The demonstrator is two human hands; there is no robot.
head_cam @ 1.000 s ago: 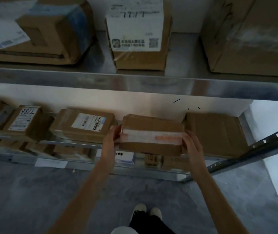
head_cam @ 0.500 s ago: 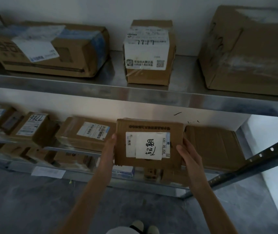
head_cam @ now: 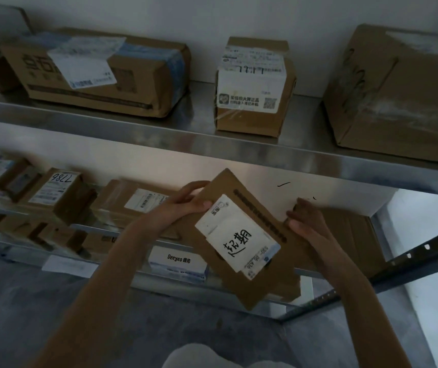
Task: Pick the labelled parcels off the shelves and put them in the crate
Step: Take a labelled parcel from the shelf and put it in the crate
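Below the upper shelf [head_cam: 212,144], left hand [head_cam: 183,205] and right hand [head_cam: 305,221] grip a tilted parcel [head_cam: 241,285].

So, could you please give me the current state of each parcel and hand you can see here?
Flat parcel: off the shelf, tilted, white label facing the camera.
Left hand: grips the flat parcel's upper left edge.
Right hand: holds the flat parcel's right edge.
Small box: upright on the upper shelf, untouched.
Long box: lying on the upper shelf, labelled.
7786 parcel: on the lower shelf, tilted.

Open gap [head_cam: 305,192] between small box [head_cam: 252,88] and large box [head_cam: 398,96].
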